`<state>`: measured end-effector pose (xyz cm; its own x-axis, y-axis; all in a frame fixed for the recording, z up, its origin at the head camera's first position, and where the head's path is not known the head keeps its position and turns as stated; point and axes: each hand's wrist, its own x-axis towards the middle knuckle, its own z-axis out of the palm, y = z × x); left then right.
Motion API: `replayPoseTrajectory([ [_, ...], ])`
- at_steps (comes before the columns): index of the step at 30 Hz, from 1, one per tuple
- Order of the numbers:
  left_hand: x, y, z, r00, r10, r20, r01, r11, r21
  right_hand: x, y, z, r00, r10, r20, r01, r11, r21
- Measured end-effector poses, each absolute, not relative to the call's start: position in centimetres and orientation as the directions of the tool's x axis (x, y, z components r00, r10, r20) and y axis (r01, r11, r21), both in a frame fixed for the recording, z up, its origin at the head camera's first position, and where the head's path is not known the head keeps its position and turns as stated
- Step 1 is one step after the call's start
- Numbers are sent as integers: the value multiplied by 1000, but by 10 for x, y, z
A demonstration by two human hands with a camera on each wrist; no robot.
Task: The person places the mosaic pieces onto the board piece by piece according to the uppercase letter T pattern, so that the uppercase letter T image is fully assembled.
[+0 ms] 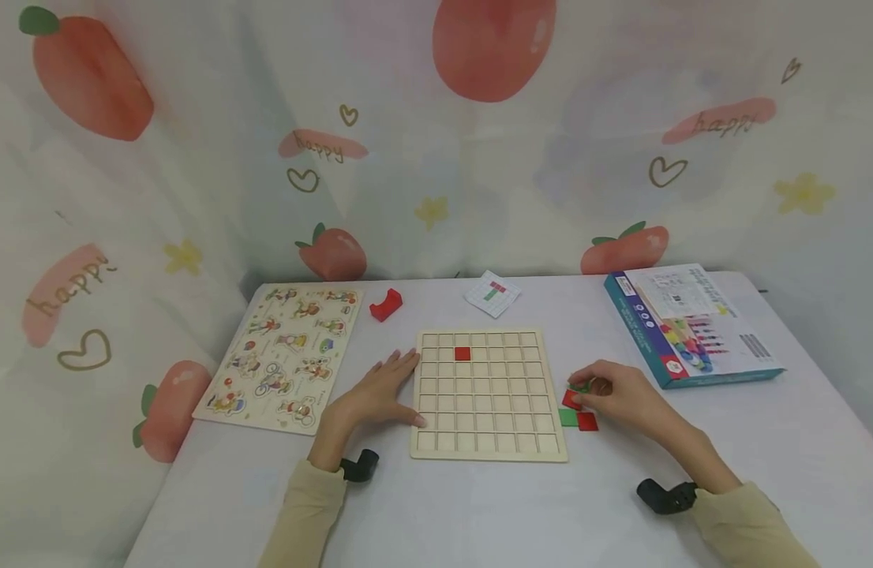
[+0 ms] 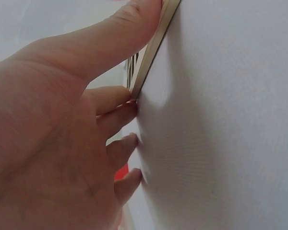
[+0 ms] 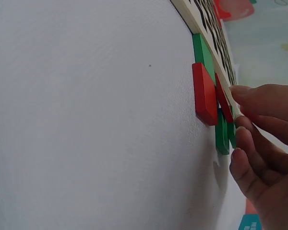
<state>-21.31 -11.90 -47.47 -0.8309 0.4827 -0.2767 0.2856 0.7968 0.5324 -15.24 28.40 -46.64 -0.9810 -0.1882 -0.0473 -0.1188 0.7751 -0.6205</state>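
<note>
Left hand (image 1: 371, 396): fingers are spread, nothing is gripped; the left edge of the grid board (image 1: 488, 456) is touched by the thumb.
Grid board: laid flat on the tabletop (image 1: 472, 517); judged light, stiff and likely to slide, best steadied by its rim.
Seated red tile (image 1: 462, 353): held in an upper cell; probably hard to lift without an exposed edge.
Green tile (image 1: 568, 418): laid just beside the board's right edge.
Pinched red tile (image 1: 571, 400): tilted beside the board; judged light, rigid and smooth, best taken by opposite edges.
Loose red tile (image 1: 587, 422): set beside the green tile.
Right hand (image 1: 624, 398): fingers are nearly closed, the pinched red tile apparently held at the tips.
</note>
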Motion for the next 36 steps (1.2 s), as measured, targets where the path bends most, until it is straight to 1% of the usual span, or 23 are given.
replayPoseTrajectory([
  [11, -213, -123, -475, -834, 478, -276, 284, 800, 528, -152, 286, -464, -954, -297, -35, -216, 765, -607],
  [18, -213, -124, -475, -829, 494, -263, 300, 789, 536, -155, 285, -461, -936, -343, -78, -235, 774, -587],
  [26, -210, -122, -475, -833, 489, -261, 286, 783, 552, -156, 287, -462, -927, -361, -102, -239, 777, -583],
  [36, -212, -121, -478, -833, 492, -252, 300, 786, 540, -158, 288, -463, -920, -382, -90, -267, 777, -570],
])
